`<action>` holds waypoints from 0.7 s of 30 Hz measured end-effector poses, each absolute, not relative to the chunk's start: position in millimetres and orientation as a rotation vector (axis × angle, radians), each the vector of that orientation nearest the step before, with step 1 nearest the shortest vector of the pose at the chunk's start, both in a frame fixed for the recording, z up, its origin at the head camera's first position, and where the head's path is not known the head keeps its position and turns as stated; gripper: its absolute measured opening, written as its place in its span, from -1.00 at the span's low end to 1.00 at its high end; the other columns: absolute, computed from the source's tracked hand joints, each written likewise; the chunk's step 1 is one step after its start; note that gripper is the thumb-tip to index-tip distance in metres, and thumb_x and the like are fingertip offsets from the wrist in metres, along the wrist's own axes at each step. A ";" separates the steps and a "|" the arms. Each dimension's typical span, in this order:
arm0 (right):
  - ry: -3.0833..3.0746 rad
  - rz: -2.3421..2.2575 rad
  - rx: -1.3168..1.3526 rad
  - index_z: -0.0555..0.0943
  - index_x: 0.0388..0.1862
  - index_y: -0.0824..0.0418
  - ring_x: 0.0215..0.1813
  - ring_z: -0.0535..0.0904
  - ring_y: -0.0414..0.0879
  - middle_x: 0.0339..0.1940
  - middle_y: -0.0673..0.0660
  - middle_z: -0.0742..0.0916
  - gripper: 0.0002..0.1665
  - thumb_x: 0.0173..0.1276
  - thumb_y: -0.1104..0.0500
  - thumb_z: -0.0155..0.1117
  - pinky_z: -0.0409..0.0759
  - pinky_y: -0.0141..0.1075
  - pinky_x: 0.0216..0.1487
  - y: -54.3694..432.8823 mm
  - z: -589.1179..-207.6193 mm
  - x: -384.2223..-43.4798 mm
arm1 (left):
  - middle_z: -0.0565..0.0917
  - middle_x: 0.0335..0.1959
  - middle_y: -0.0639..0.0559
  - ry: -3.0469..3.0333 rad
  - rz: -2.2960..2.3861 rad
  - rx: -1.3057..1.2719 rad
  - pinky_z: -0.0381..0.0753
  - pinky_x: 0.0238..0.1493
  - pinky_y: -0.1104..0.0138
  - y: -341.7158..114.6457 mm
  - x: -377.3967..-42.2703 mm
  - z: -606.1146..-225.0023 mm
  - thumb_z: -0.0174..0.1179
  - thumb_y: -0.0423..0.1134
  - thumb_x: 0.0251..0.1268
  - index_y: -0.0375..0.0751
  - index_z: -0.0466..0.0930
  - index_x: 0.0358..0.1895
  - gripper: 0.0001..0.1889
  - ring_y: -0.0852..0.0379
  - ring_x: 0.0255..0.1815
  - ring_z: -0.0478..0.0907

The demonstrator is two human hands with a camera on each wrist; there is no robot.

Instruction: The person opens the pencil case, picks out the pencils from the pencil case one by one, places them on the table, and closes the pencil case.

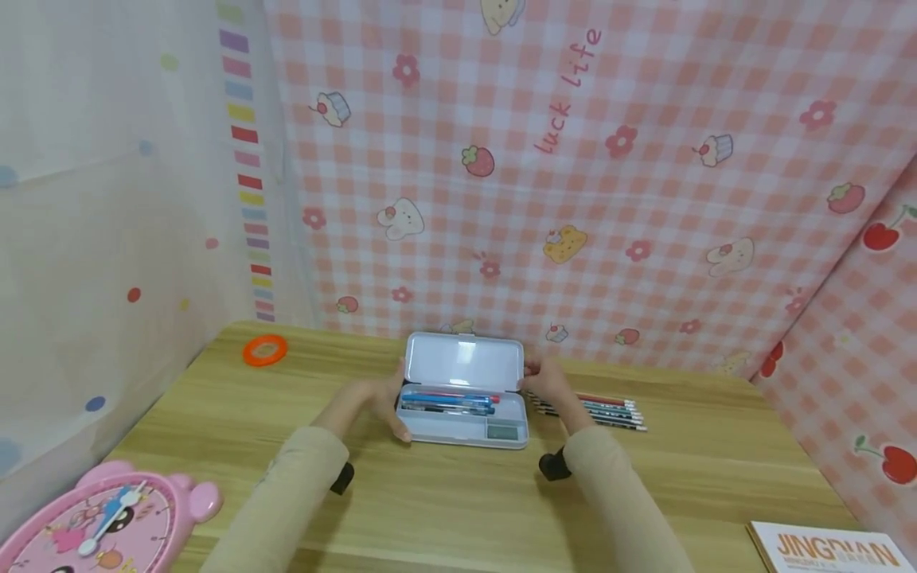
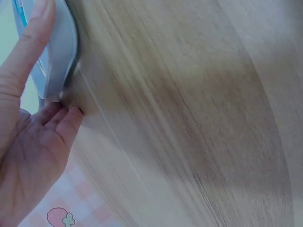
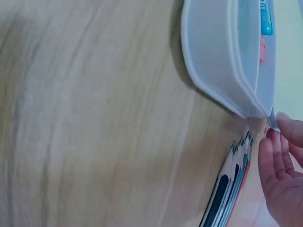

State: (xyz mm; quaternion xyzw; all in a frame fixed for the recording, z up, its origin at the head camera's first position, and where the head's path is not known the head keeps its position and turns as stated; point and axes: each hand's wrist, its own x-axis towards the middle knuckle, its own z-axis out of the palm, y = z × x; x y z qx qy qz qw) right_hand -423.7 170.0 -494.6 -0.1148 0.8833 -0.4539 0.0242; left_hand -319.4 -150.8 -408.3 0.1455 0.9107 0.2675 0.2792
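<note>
A pale pencil case [image 1: 447, 436] lies on the table with its lid [image 1: 444, 362] raised and leaning back. In its tray are several blue and red pens [image 1: 447, 400], and a dark green-grey block [image 1: 502, 432] sits in the small front right compartment. My left hand [image 1: 385, 402] spans the case's left end, thumb extended toward the front corner and fingertips at the hinge corner. At the right end, my right hand [image 1: 550, 382] pinches the lid's edge near the hinge between thumb and fingers. Several pencils [image 3: 229, 184] lie beside the case, just under the right hand.
An orange ring [image 1: 264, 350] lies at the back left. A pink clock [image 1: 100, 521] fills the near left corner, and a book [image 1: 824, 549] lies at the near right. Patterned cloth [image 1: 458, 191] rises behind the wooden table [image 1: 444, 509].
</note>
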 end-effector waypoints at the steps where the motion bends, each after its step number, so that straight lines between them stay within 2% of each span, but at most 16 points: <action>1: 2.727 -1.452 -0.407 0.51 -0.01 0.42 -0.38 0.56 -0.14 -0.42 0.12 0.68 -0.49 0.00 0.32 0.37 0.59 -0.34 -0.40 176.9 -514.0 -439.1 | -0.40 0.43 -0.41 2.442 0.716 0.392 -0.18 0.47 0.00 -151.3 -319.6 -408.6 0.47 -0.10 -0.18 -0.44 -0.73 0.31 0.42 -0.25 0.47 -0.28; 2: 2.730 -1.486 -0.431 0.54 -0.06 0.38 -0.42 0.55 -0.17 -0.46 0.07 0.67 -0.52 -0.02 0.31 0.39 0.58 -0.36 -0.45 181.8 -529.6 -451.4 | -0.40 0.42 -0.41 2.437 0.734 0.405 -0.18 0.46 -0.01 -152.1 -319.7 -408.5 0.46 -0.11 -0.17 -0.44 -0.73 0.31 0.41 -0.26 0.46 -0.28; 3: 2.735 -1.489 -0.409 0.52 -0.06 0.41 -0.39 0.56 -0.14 -0.43 0.10 0.67 -0.53 -0.01 0.34 0.37 0.60 -0.33 -0.42 185.5 -545.0 -464.0 | -0.38 0.43 -0.41 2.429 0.765 0.418 -0.17 0.46 -0.02 -153.2 -319.7 -408.4 0.45 -0.11 -0.15 -0.44 -0.72 0.31 0.39 -0.26 0.46 -0.27; 6: 2.716 -1.570 -0.405 0.50 -0.06 0.32 -0.40 0.56 -0.10 -0.42 0.14 0.64 -0.53 -0.01 0.36 0.37 0.64 -0.27 -0.43 186.3 -550.4 -463.9 | -0.23 0.45 -0.38 2.386 0.927 0.432 -0.12 0.45 -0.03 -158.1 -321.0 -408.1 0.37 -0.12 -0.03 -0.39 -0.56 0.38 0.24 -0.25 0.46 -0.21; 9: 2.670 -1.674 -0.405 0.46 -0.05 0.33 -0.43 0.55 -0.06 -0.44 0.21 0.59 -0.53 0.00 0.45 0.32 0.66 -0.24 -0.46 174.3 -519.0 -430.5 | 0.09 0.39 -0.38 2.399 1.125 0.431 0.06 0.41 -0.02 -163.8 -326.0 -411.9 0.24 -0.16 0.16 -0.42 -0.23 0.41 -0.06 -0.24 0.43 0.01; 10: 2.650 -1.724 -0.403 0.46 -0.10 0.32 -0.49 0.53 -0.10 -0.50 0.18 0.56 -0.54 -0.03 0.44 0.35 0.63 -0.28 -0.55 170.1 -506.7 -418.1 | 0.20 0.34 -0.39 2.410 1.204 0.426 0.14 0.38 0.00 -166.3 -330.5 -417.8 0.20 -0.19 0.20 -0.44 -0.10 0.39 -0.16 -0.23 0.39 0.10; 11: 2.639 -1.734 -0.350 0.45 -0.07 0.35 -0.50 0.53 -0.08 -0.49 0.20 0.55 -0.54 0.00 0.46 0.32 0.64 -0.28 -0.53 163.6 -489.5 -401.5 | 0.32 0.27 -0.40 2.452 1.242 0.436 0.25 0.33 0.02 -168.8 -338.7 -427.7 0.16 -0.20 0.22 -0.48 0.03 0.35 -0.26 -0.23 0.33 0.23; 12: 2.636 -1.741 -0.307 0.44 -0.06 0.38 -0.50 0.53 -0.08 -0.48 0.22 0.55 -0.54 0.01 0.48 0.29 0.64 -0.28 -0.52 157.2 -474.4 -386.8 | 0.45 0.17 -0.37 2.491 1.314 0.472 0.40 0.24 0.11 -173.5 -352.9 -446.6 0.16 -0.19 0.23 -0.47 0.18 0.30 -0.36 -0.16 0.24 0.38; 14: 2.652 -1.684 -0.149 0.40 -0.02 0.46 -0.48 0.53 -0.03 -0.44 0.29 0.53 -0.54 0.05 0.53 0.22 0.67 -0.24 -0.46 142.2 -445.9 -361.9 | 0.60 -0.01 -0.30 2.577 1.391 0.481 0.56 0.04 0.23 -181.2 -381.2 -484.5 0.18 -0.17 0.22 -0.43 0.40 0.16 -0.49 -0.05 0.05 0.54; 16: 2.685 -1.645 -0.071 0.38 -0.02 0.48 -0.45 0.53 -0.01 -0.42 0.32 0.52 -0.55 0.06 0.55 0.19 0.68 -0.21 -0.43 135.1 -437.1 -352.1 | 0.66 -0.16 -0.23 2.661 1.439 0.521 0.61 -0.15 0.33 -191.9 -418.4 -534.1 0.20 -0.16 0.19 -0.40 0.52 0.02 -0.59 0.04 -0.12 0.60; 18: 2.690 -1.630 -0.078 0.39 -0.02 0.46 -0.40 0.55 0.03 -0.39 0.32 0.53 -0.59 0.11 0.54 0.18 0.68 -0.17 -0.36 135.2 -440.3 -353.8 | 0.69 -0.29 -0.15 2.742 1.454 0.514 0.61 -0.33 0.38 -199.6 -450.3 -576.4 0.25 -0.12 0.14 -0.35 0.58 -0.09 -0.62 0.13 -0.28 0.61; 20: 2.660 -1.690 -0.207 0.42 -0.06 0.37 -0.41 0.59 0.02 -0.42 0.27 0.56 -0.64 0.15 0.43 0.23 0.68 -0.18 -0.41 147.0 -466.3 -373.3 | 0.69 -0.40 -0.11 2.784 1.506 0.541 0.60 -0.45 0.41 -203.6 -471.2 -605.2 0.28 -0.12 0.10 -0.36 0.59 -0.16 -0.64 0.18 -0.39 0.61; 21: 2.628 -1.736 -0.301 0.43 -0.08 0.31 -0.42 0.61 -0.01 -0.44 0.23 0.57 -0.67 0.17 0.35 0.26 0.67 -0.22 -0.44 155.4 -484.7 -387.4 | 0.70 -0.39 -0.12 2.792 1.500 0.493 0.62 -0.43 0.39 -202.4 -474.3 -608.2 0.29 -0.14 0.10 -0.36 0.59 -0.16 -0.65 0.15 -0.38 0.63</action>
